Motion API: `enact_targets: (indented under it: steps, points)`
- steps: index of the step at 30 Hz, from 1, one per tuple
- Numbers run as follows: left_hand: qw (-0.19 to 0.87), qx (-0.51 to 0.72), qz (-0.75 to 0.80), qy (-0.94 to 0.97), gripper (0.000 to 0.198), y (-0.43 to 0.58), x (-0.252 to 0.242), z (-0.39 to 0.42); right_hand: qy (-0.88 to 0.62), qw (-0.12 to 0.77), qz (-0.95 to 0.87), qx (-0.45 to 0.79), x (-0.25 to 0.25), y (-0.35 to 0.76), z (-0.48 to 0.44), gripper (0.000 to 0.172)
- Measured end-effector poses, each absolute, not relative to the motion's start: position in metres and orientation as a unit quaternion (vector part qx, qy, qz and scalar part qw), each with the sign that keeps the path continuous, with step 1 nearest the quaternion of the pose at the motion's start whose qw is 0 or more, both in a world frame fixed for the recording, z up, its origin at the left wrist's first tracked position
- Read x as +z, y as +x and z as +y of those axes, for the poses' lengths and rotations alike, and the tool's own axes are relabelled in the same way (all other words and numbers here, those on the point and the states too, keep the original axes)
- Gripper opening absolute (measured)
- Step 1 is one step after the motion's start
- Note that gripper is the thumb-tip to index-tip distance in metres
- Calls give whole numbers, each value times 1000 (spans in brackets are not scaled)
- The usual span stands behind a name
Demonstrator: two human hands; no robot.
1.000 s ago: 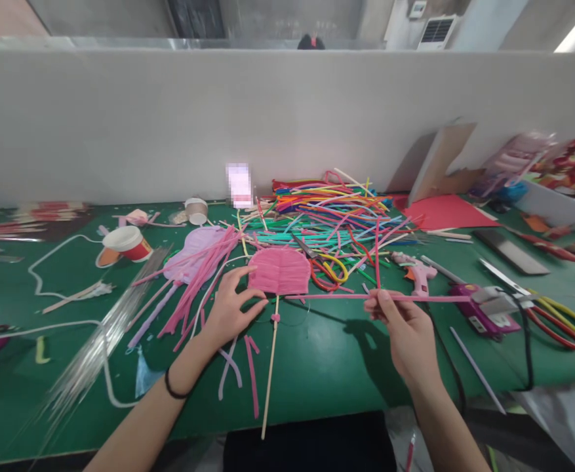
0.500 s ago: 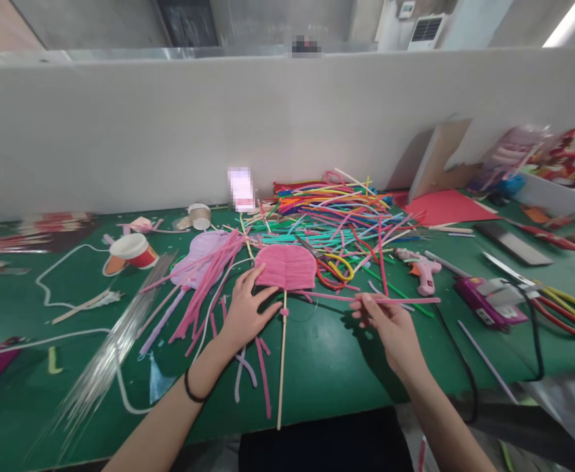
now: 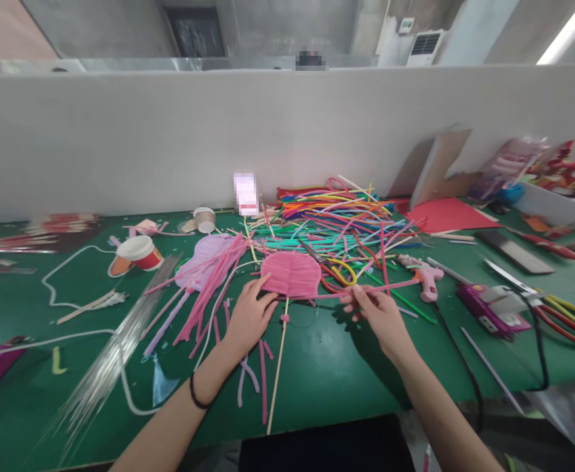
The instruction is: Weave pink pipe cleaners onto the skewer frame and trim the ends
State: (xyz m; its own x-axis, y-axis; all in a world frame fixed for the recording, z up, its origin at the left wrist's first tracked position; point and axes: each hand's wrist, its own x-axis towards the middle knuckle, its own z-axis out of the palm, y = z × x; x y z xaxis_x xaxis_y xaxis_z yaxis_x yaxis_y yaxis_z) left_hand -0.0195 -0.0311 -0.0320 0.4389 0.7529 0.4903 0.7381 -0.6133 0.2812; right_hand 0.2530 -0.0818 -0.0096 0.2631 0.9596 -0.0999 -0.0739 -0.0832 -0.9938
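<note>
A pink fan-shaped piece [image 3: 291,274] made of pipe cleaners lies on a thin wooden stick [image 3: 279,367] that points toward me. My left hand [image 3: 252,311] rests at the piece's lower left edge, fingers apart, its fingertips touching it. A pink pipe cleaner [image 3: 398,286] runs along the lower edge and off to the right. My right hand [image 3: 373,311] pinches it between thumb and fingers, a little right of the piece. Beside the left hand lie a lilac piece [image 3: 199,262] and a bundle of pink pipe cleaners [image 3: 213,275].
Scissors with yellow and red handles [image 3: 339,272] lie behind the pink piece, before a heap of coloured pipe cleaners [image 3: 336,210]. A pink glue gun [image 3: 427,278], power strip [image 3: 491,311] and larger scissors [image 3: 562,314] are right. A paper cup [image 3: 140,252] and clear rods [image 3: 120,347] are left.
My right hand has moved slightly left along the pink pipe cleaner, which now sits closer against the piece's lower edge. The stick's near end has swung left. The camera view has shifted a little.
</note>
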Motion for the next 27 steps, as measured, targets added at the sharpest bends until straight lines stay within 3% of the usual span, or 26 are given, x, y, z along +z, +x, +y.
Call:
enact_targets:
  steps: [9, 14, 19, 27]
  points:
    - [-13, 297, 434, 851, 13, -19, -33, -32, -553, 492, -481, 470, -10, 256, -88, 37]
    - [3, 305, 439, 845, 15, -21, -33, -31, -554, 433, -615, 357, -5, 262, -86, 29]
    - [-3, 322, 458, 828, 15, -22, -30, -32, -451, 369, -789, 194, 11, 250, -69, 19]
    - [61, 352, 497, 791, 20, -21, -19, -40, -384, 286, -856, 195, 16, 219, -31, 27]
